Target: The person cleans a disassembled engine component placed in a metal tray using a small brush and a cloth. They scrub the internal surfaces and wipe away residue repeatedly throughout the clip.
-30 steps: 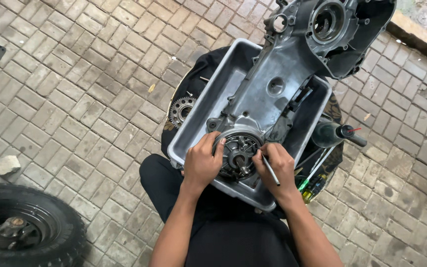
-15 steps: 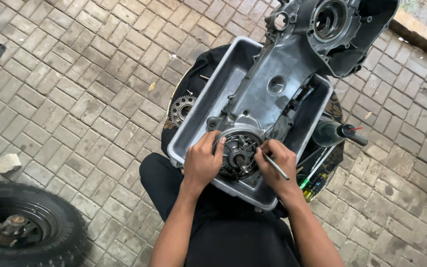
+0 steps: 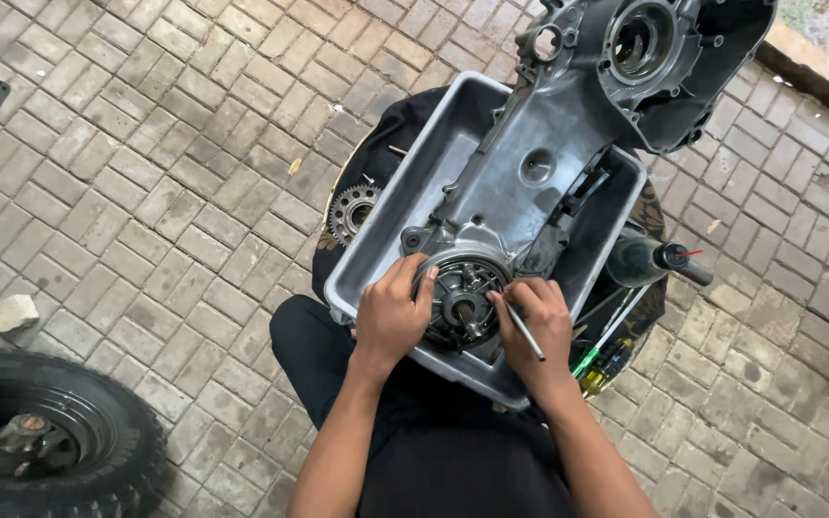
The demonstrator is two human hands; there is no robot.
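A grey metal engine casing (image 3: 549,153) lies lengthwise in a grey metal tray (image 3: 405,201) in front of me. At its near end sits a round toothed part with a central shaft (image 3: 462,299). My left hand (image 3: 390,312) grips the left rim of that round part. My right hand (image 3: 539,321) holds a thin metal rod (image 3: 524,334) like a pen, its tip pressed into the round part's right side.
A sprocket gear (image 3: 350,213) lies on a dark cloth left of the tray. A dark bottle with a red nozzle (image 3: 654,259) and green and yellow screwdrivers (image 3: 595,364) lie to the right. A tyre on its wheel (image 3: 40,436) sits at lower left on the brick paving.
My right hand has swung the rod's free end down and inward, so it stands steeper than half a second ago. The left hand stays on the round part.
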